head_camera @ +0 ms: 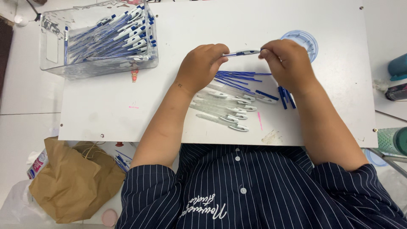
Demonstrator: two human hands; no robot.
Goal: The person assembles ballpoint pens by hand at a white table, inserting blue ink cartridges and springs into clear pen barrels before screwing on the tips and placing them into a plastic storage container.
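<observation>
My left hand (201,63) and my right hand (288,63) hold one white and blue pen (241,53) between them, level above the white board (106,101). Each hand pinches one end with its fingertips. Below the pen lie thin blue refills (237,79) in a loose fan. Several clear pen barrels with white clips (224,108) lie side by side nearer to me. A few short blue caps (285,96) rest under my right wrist.
A clear plastic box (55,63) with several finished pens (123,36) stands at the far left. A clear round lid (311,40) lies beyond my right hand. A brown paper bag (72,182) sits at lower left; bottles (394,142) stand at the right edge.
</observation>
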